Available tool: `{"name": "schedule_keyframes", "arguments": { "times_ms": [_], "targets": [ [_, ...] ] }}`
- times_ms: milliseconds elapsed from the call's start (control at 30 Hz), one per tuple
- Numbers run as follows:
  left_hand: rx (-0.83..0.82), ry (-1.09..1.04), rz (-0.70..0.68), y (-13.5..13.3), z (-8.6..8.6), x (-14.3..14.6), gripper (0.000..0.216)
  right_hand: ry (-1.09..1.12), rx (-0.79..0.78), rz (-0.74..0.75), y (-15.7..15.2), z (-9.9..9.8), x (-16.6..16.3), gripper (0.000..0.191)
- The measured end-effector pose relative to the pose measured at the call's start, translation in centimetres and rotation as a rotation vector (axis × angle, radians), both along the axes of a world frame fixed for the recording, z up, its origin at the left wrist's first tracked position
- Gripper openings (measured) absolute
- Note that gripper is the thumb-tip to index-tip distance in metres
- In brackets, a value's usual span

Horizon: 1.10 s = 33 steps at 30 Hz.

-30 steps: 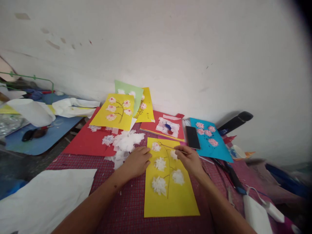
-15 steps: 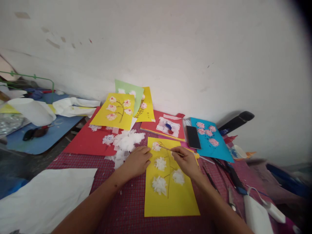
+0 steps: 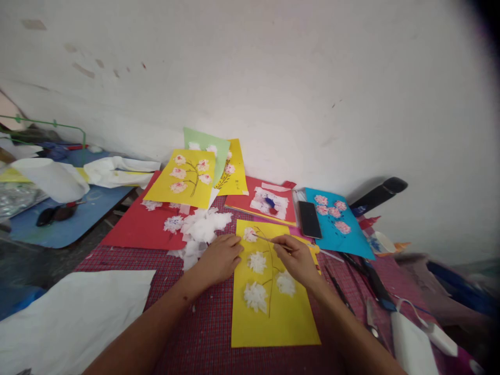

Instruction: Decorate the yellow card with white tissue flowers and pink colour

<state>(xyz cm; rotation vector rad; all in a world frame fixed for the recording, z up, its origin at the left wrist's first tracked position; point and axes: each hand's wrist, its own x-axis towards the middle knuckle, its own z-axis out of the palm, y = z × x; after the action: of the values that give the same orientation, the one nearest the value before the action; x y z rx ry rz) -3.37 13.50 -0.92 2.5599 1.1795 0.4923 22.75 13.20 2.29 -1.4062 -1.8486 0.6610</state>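
Observation:
A yellow sheet of paper (image 3: 273, 330) lies on the checked cloth in front of me, with a drawn brown stem and several white tissue-paper flowers on it. My right hand (image 3: 297, 260) pinches a thin paintbrush (image 3: 275, 240). Its tip meets the top-left flower (image 3: 250, 234), which carries pinkish-red marks. At the sheet's upper left edge rests my left hand (image 3: 223, 259), fingers loosely bent and touching the paper, holding nothing. Just beyond that hand is a heap of white tissue pieces (image 3: 205, 225).
Finished-looking flower pictures stand at the back: a yellow one (image 3: 185, 179) and a blue one (image 3: 336, 224). Blue and red paint stains a white tissue (image 3: 269, 203) on red card. A phone (image 3: 310, 220) lies beside it. Scissors (image 3: 371, 317) and a white case (image 3: 414, 338) are right.
My right hand and the paintbrush have shifted very slightly left, with the tip still at the top-left flower. My left hand stays in place.

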Motion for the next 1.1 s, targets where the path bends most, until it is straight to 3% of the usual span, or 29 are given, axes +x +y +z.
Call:
{"name": "schedule_keyframes", "arguments": {
  "times_ms": [300, 533, 767, 933, 1100],
  "targets": [
    [0.004, 0.032, 0.001, -0.1, 0.7, 0.1, 0.018, -0.019, 0.010, 0.033, -0.2, 0.3, -0.2, 0.016],
    [0.002, 0.024, 0.005, 0.0, 0.2, 0.1, 0.019, 0.024, -0.028, -0.048, 0.2, -0.3, 0.7, 0.018],
    [0.010, 0.019, 0.003, 0.0, 0.1, 0.1, 0.020, -0.041, 0.018, -0.008, 0.0, -0.4, 0.7, 0.018],
    [-0.007, 0.006, 0.006, -0.1, 0.2, 0.0, 0.020, 0.072, -0.011, -0.136, 1.1, -0.2, 2.2, 0.022],
    [-0.003, 0.030, -0.007, -0.1, 0.2, 0.0, 0.018, 0.087, 0.000, -0.281, 4.9, 0.2, 3.7, 0.029]
  ]
}}
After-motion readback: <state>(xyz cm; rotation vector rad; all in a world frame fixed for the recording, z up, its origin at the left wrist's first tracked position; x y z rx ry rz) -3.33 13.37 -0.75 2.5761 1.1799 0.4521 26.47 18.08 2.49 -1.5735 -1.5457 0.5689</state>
